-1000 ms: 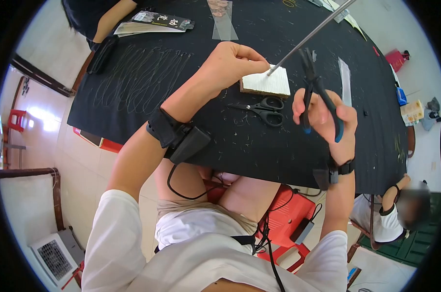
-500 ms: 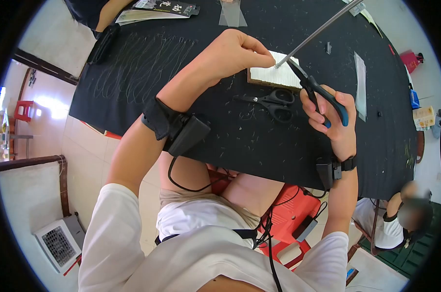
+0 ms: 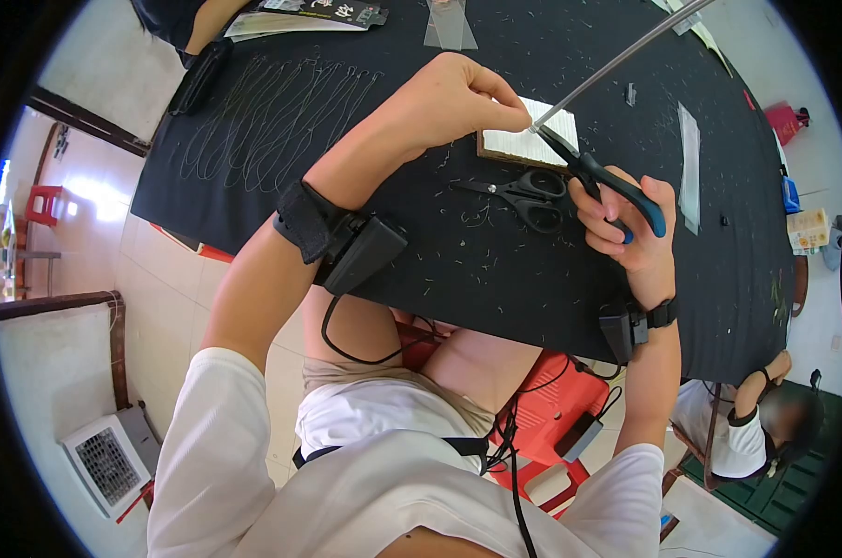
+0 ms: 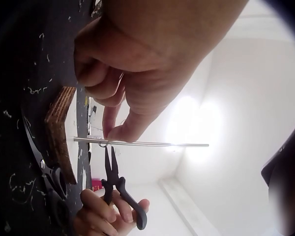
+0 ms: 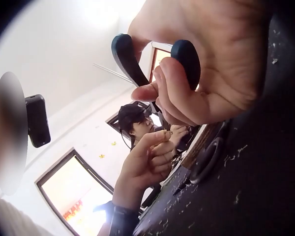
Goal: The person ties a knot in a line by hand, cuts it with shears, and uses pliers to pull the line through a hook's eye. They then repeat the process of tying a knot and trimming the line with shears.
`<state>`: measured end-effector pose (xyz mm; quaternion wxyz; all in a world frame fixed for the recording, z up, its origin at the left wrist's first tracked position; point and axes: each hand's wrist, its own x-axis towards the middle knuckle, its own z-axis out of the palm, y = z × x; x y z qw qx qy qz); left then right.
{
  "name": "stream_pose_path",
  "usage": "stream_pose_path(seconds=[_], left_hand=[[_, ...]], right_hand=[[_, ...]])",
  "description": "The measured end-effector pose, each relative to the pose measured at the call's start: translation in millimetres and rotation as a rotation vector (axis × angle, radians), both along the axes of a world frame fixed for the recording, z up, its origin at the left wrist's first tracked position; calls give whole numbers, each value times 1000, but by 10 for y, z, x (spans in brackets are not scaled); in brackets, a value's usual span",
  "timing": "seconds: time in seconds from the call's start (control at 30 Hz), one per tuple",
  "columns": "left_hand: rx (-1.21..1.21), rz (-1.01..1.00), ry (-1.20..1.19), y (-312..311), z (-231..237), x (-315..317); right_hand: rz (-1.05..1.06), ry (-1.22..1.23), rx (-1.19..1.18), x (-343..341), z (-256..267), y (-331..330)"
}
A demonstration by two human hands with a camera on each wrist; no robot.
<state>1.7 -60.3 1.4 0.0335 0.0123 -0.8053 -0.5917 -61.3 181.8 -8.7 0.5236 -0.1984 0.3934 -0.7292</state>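
Note:
The left hand (image 3: 458,100) pinches something small, seemingly a thin wire loop (image 4: 103,144), against a metal rod (image 3: 616,67) rising from a white-topped block (image 3: 518,142). In the right hand (image 3: 630,219) are black pliers with blue handle ends (image 3: 646,206), the fingers curled round the handles. The pliers' tips are close to the rod and the left fingertips; in the left wrist view the pliers (image 4: 113,177) show slightly parted tips just by the loop. Whether they touch it I cannot tell. Black scissors (image 3: 532,197) lie in front of the block.
Looped thin cords (image 3: 272,121) lie on the black cloth (image 3: 439,270) at left. Packaging (image 3: 318,13) and a clear bag (image 3: 450,26) are at the back, a clear strip (image 3: 689,167) at right. Thread scraps dot the cloth. Other people sit at the table.
The right hand has brought the pliers left, from upright beside the block to the rod near the left fingertips. The left hand keeps its pinch. The camera view has shifted a little.

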Motion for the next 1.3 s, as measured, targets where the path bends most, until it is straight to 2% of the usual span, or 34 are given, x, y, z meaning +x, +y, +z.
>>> stream_pose_path(seconds=[1.3], left_hand=[[-29, 8, 47, 26, -39, -1]], right_hand=[[57, 16, -45, -6, -29, -13]])
